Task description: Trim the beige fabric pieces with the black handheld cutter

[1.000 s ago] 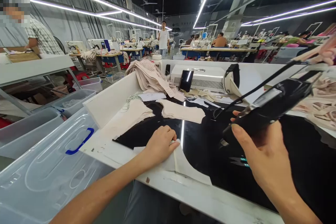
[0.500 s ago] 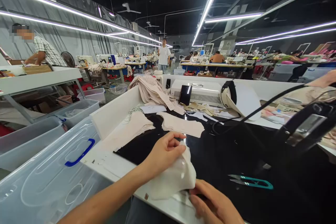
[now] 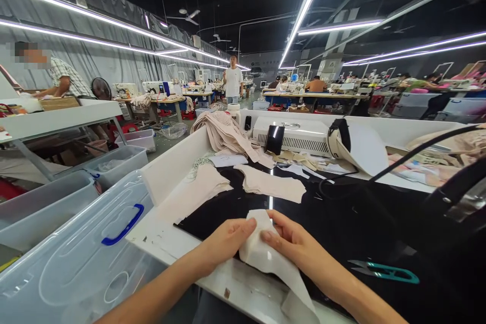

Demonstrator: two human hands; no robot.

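Note:
Between my two hands is a cream fabric piece (image 3: 271,258), its upper edge raised over the near side of the black work surface (image 3: 330,243) and its lower end trailing toward me. My left hand (image 3: 230,238) pinches its upper left edge with the thumb on top. My right hand (image 3: 290,235) grips it on the right, the thumb pressed on the cloth and the fingers behind. Beyond my hands lie a pale cut fabric piece (image 3: 271,182) and a stack of similar pieces (image 3: 203,187). Teal thread snips (image 3: 387,271) rest to the right.
A clear plastic bin (image 3: 76,263) with a blue handle stands at the left. Behind the work surface are draped fabric strips (image 3: 224,134), a white vented box (image 3: 299,134) and a dark phone-like device (image 3: 275,139). A black cable (image 3: 402,154) arches at right. Other people work farther back.
My right hand has risen from the cloth's lower edge to its upper right side. My left hand has shifted slightly down and left. The fabric now stretches between both hands.

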